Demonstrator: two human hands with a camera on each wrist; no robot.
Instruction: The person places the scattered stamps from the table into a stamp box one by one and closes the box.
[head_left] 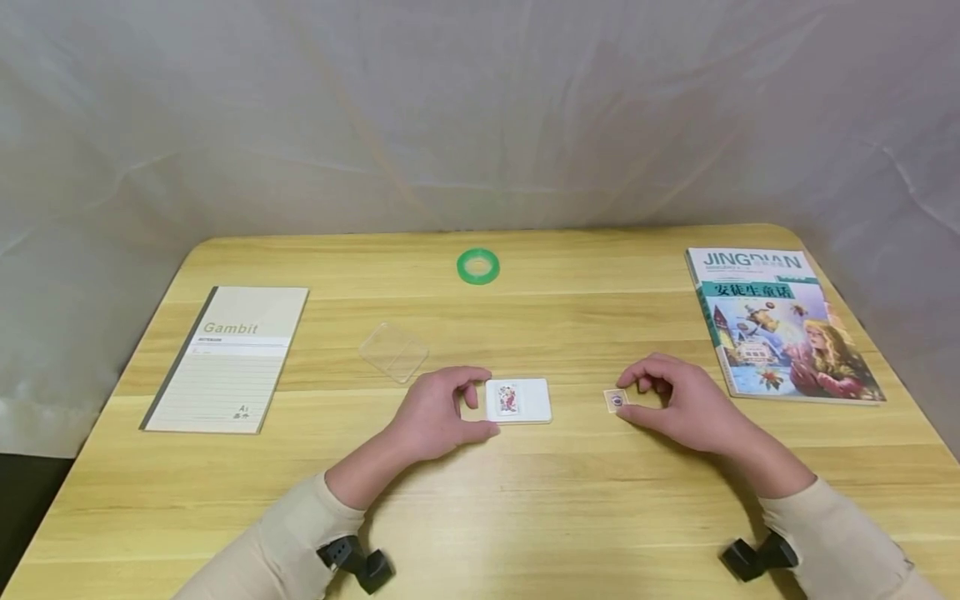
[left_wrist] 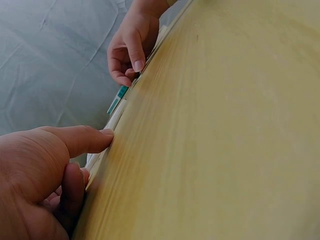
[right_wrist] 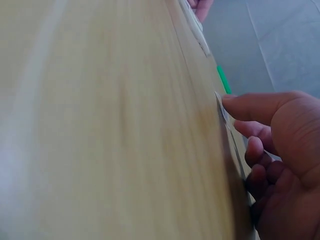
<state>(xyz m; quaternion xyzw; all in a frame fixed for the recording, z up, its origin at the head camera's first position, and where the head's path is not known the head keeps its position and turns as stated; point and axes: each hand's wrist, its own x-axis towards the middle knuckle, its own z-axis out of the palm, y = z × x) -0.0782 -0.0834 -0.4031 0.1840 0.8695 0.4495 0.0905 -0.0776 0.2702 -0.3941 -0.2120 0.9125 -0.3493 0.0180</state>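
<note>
A flat white case (head_left: 534,400) lies on the table, and on its left half rests a tiny joker playing card (head_left: 509,399). My left hand (head_left: 442,412) holds the case by its left end, thumb at the near edge and fingers at the far edge. To the right, my right hand (head_left: 686,404) pinches a small stamp-like card (head_left: 615,401) with a dark picture between thumb and forefinger. In the right wrist view the card (right_wrist: 222,107) shows edge-on, tilted up at the thumb tip. Behind the left hand lies a clear plastic lid (head_left: 394,352).
A roll of green tape (head_left: 462,268) lies near the far edge of the wooden table (head_left: 525,517). A Gambit notebook (head_left: 202,375) is at the left, a picture-covered storybook (head_left: 780,333) at the right. Grey cloth (head_left: 480,117) hangs behind the table.
</note>
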